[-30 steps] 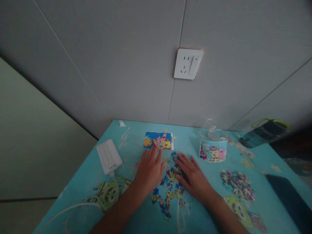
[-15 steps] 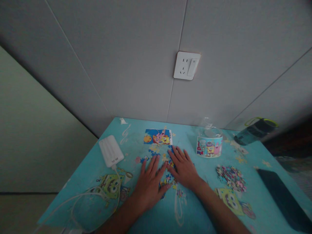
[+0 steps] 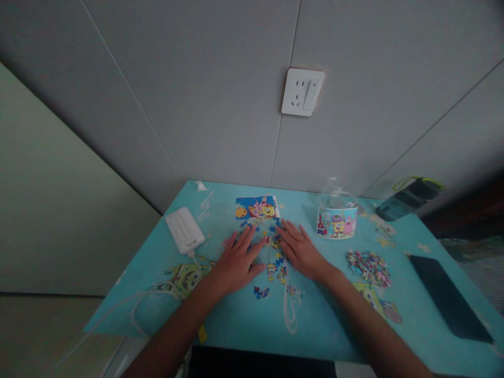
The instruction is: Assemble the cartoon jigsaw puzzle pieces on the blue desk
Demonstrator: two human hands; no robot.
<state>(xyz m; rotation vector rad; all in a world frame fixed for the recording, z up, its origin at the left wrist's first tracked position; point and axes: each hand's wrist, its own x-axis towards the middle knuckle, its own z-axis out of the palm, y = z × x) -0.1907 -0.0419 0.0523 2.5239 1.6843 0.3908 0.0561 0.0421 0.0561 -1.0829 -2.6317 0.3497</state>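
Note:
My left hand (image 3: pixel 236 257) lies flat, fingers spread, on loose blue and yellow puzzle pieces (image 3: pixel 275 270) in the middle of the turquoise cartoon tablecloth (image 3: pixel 244 320). My right hand (image 3: pixel 301 249) rests beside it, also flat with fingers apart, over the same scatter of pieces. Both palms face down and hold nothing. A small cartoon picture card (image 3: pixel 256 207) lies just beyond the fingertips. A few pieces show between and below the hands.
A white power bank (image 3: pixel 184 236) with a cable lies at the left. A round cartoon tub (image 3: pixel 337 221) stands at the right of the card, a second heap of pieces (image 3: pixel 368 268) beyond it. A dark phone (image 3: pixel 447 296), a dark bottle (image 3: pixel 409 198), a wall socket (image 3: pixel 302 92).
Both hands slid over the loose pieces, drawing together and then forward toward the card; the pieces under them have been spread about. The camera view shifted back a little.

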